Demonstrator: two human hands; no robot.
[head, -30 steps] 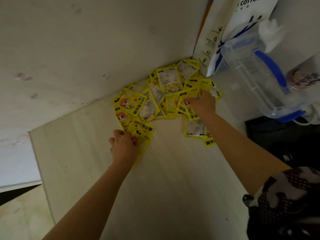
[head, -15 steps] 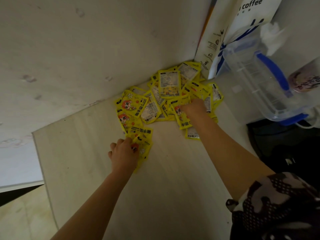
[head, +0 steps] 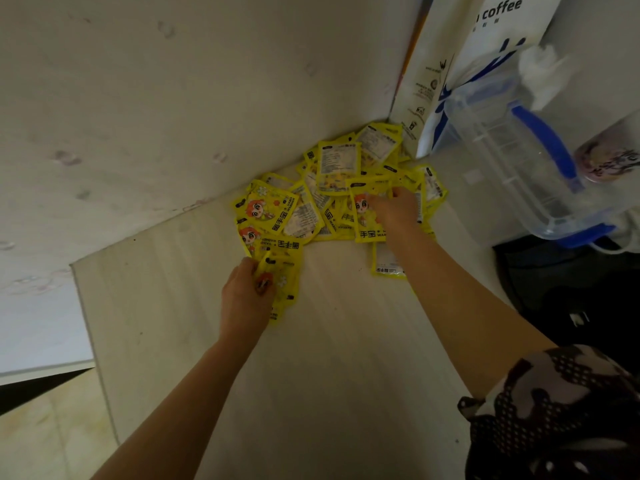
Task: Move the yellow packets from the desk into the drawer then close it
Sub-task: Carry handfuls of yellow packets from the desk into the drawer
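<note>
Several yellow packets with a cartoon face lie in a loose heap at the back corner of the pale wooden desk, against the wall. My left hand grips a few packets at the heap's near left edge, fingers curled round them. Farther back, my right hand lies on the middle of the heap with its fingers curled over packets. One packet lies apart, just in front of my right wrist. No drawer is in view.
A white coffee paper bag stands in the corner at the back right. A clear plastic jug with a blue handle sits to the right of the heap. The desk's left edge drops to the floor.
My right hand has slid left over the heap, dragging packets toward the middle. My left hand has stayed at the near left edge, holding its packets.
</note>
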